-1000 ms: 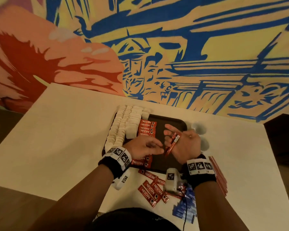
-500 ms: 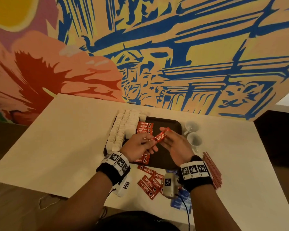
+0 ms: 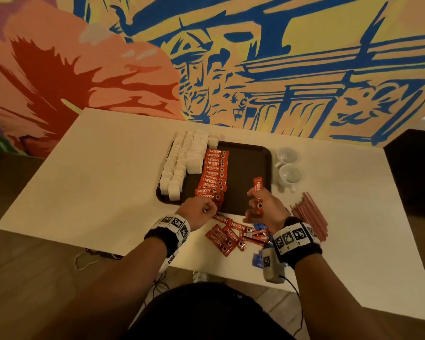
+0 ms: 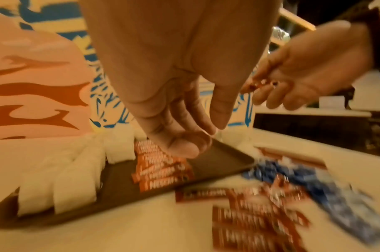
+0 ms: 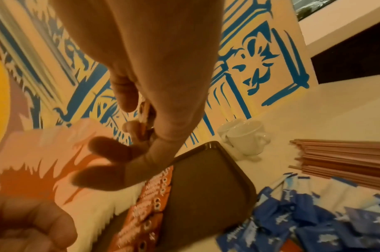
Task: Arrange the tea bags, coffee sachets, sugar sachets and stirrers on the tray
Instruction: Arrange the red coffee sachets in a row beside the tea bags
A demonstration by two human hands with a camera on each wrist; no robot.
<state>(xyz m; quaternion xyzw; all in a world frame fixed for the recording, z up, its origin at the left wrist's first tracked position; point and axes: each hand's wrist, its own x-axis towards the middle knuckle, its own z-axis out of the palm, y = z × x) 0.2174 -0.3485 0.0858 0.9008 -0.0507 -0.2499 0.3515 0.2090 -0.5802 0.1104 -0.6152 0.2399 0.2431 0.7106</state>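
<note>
My right hand (image 3: pixel 263 208) pinches a coffee sachet (image 3: pixel 257 192) over the tray (image 3: pixel 245 168)'s near edge, my left hand (image 3: pixel 199 211) loosely curled, empty; a careless drop could scatter the laid coffee row (image 3: pixel 212 174).

The right hand (image 3: pixel 263 208) pinches a coffee sachet (image 3: pixel 257 190) (upright) over the tray (image 3: pixel 245 168).

Tray (image 3: pixel 252 158): dark brown, rounded corners, flat on the white table.
Tea bags (image 3: pixel 182 165): white, overlapping in rows along the tray's left side.
Coffee sachets on tray (image 3: pixel 212 175): red, stacked in an overlapping column just right of the tea bags.
Held coffee sachet (image 3: pixel 257 192): red stick, nearly upright, over the tray's near right part.
Loose coffee sachets (image 3: pixel 227 238): scattered on the table near the tray's front edge.
Sugar sachets (image 5: pixel 314 225): blue, heaped on the table right of the tray.
Stirrers (image 3: pixel 309 215): reddish-brown bundle, lying flat on the table beyond the sugar sachets.
</note>
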